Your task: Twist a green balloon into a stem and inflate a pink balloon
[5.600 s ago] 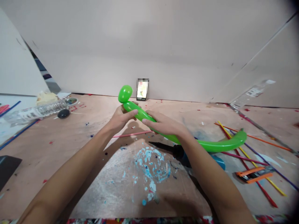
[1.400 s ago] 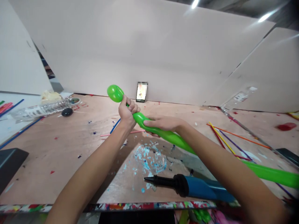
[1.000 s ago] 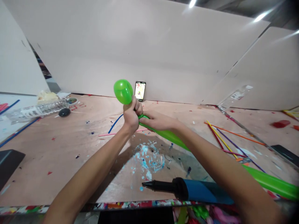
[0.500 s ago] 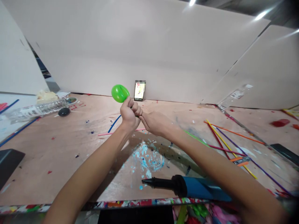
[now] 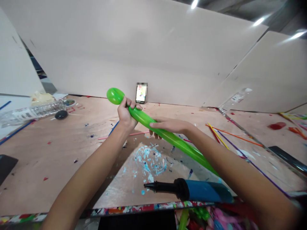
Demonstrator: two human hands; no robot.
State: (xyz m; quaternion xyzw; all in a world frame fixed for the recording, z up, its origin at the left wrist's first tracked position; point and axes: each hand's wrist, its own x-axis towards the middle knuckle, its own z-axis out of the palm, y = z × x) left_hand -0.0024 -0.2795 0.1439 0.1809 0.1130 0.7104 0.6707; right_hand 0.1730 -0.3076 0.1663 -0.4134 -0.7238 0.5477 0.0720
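A long green balloon [image 5: 176, 141] slants down to the right, away from a rounded bulb at its upper left end. Just below that bulb, my left hand [image 5: 127, 111] is closed around it. My right hand [image 5: 168, 125] holds the balloon farther along, with fingers on both sides of its body. The balloon's lower right end is hidden behind my right forearm. Underneath lies a blue and black hand pump [image 5: 192, 189], its nozzle pointing left.
A phone [image 5: 141, 93] leans on the white partition [image 5: 115, 48]. Uninflated balloons, including a purple one [image 5: 266, 172], lie on the right. A plastic bottle [image 5: 31, 114] and a black oval object [image 5: 61, 115] are on the left. Colourful balloons [image 5: 216, 217] fill the space below the table edge.
My right hand has moved from beside my left fist to the right, onto the balloon's body. A long inflated length of the balloon now shows between and beyond my hands.
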